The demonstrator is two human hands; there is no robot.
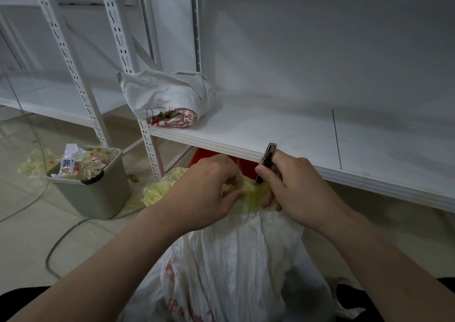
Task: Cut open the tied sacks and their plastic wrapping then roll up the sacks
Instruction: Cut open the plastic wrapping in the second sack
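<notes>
White metal shelving fills the background; its lowest shelf point(283, 134) runs across the frame just above the hands. Pale tiled floor point(29, 235) to the left, with a grey cable point(56, 243) looping over it.

Sack point(234, 260): white woven, red print, stands upright on the floor between the person's knees, below the shelf's front edge. Neck gathered and bound in yellow plastic wrap point(251, 196).

Rolled sack point(167, 95): white, red print showing at the open end, lies on the shelf at its left end, against the upright post.

Bin point(98, 193): grey-green, on the floor left of the sack, heaped with yellow plastic scraps and a white label. More loose scraps point(152, 193) on the floor between bin and sack.

Left hand point(204, 186): fingers and thumb pinch the yellow wrap at the sack's neck.

Right hand point(293, 183): fist closed round a dark cutter point(267, 159), held like a pen, upper end tilted away toward the shelf edge, tip down on the wrap just beside the left thumb. Blade itself too small to make out.

Red object point(206, 154) under the shelf, behind the hands; cannot tell what it is.
</notes>
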